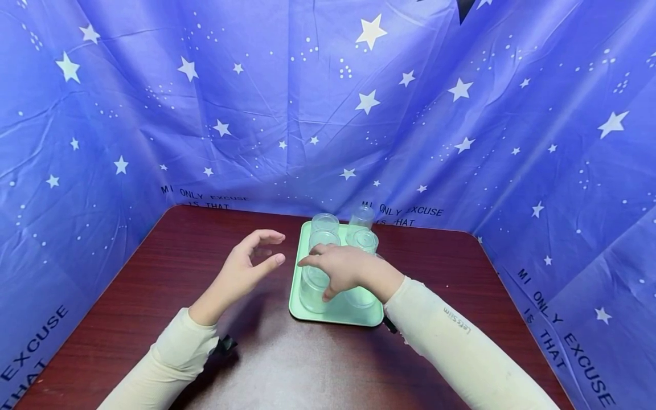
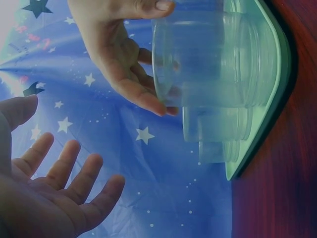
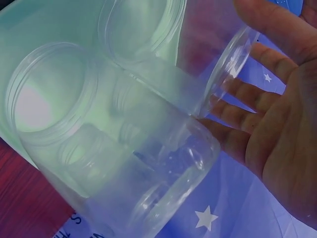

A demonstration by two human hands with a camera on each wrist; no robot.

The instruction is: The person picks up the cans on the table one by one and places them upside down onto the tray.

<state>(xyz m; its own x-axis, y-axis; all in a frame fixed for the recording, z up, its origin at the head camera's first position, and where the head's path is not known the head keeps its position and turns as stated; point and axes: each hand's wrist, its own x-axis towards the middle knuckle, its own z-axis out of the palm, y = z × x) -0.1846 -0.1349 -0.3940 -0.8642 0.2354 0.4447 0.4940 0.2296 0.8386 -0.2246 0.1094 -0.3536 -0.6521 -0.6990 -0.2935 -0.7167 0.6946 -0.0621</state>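
Note:
Several clear plastic jars stand mouth-down in two rows on a light green tray (image 1: 297,302). My right hand (image 1: 345,267) is over the front left jar (image 1: 314,296), its thumb and fingers spread about the raised base. In the right wrist view, the straight fingers (image 3: 237,94) lie close against a jar base, with a gap at the palm; whether they touch is unclear. My left hand (image 1: 245,263) hovers left of the tray, holding nothing, its fingers loosely bent. The left wrist view shows its spread fingers (image 2: 69,163) apart from the nearest jar (image 2: 203,59).
Beneath the tray lies a dark red wood-grain table (image 1: 195,250). A blue curtain (image 1: 287,102) with white stars surrounds the table's back and sides. Farther jars (image 1: 363,219) stand at the tray's back edge, close to the curtain.

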